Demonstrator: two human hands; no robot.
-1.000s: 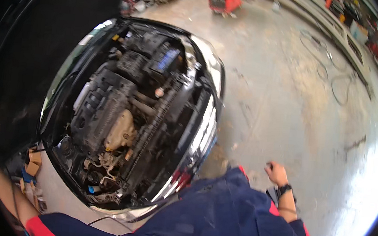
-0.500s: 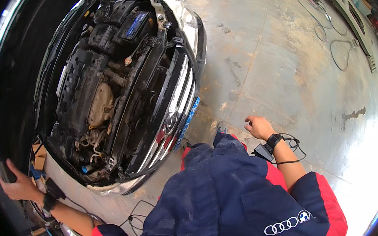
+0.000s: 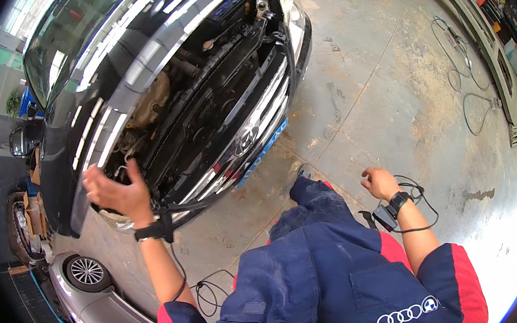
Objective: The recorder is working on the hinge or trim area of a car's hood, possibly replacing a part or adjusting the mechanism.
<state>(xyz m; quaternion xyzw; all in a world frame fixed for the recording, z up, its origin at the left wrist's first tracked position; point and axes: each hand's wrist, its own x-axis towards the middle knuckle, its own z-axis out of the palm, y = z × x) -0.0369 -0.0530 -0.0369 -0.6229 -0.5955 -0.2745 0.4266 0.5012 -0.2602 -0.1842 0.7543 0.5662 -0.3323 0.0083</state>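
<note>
A dark car hood is tilted partway down over the engine bay of a black car. At its lower edge is my left hand, thumb raised and fingers stretched out against the rim; how firmly they touch it I cannot tell. Under the hood part of the engine bay shows, with the chrome grille in front. To the right, over the floor, hangs my right hand, its fingers loosely bent and apart, holding nothing. Both wrists wear black bands; a cabled device sits by the right one.
A silver car stands at the lower left, near cardboard pieces. Cables lie on the concrete floor. A long metal frame runs along the far right, with a hose beside it.
The hood has swung down from upright, covering much of the engine bay. My left hand has moved right and up with its edge. My right hand stays beside my body.
</note>
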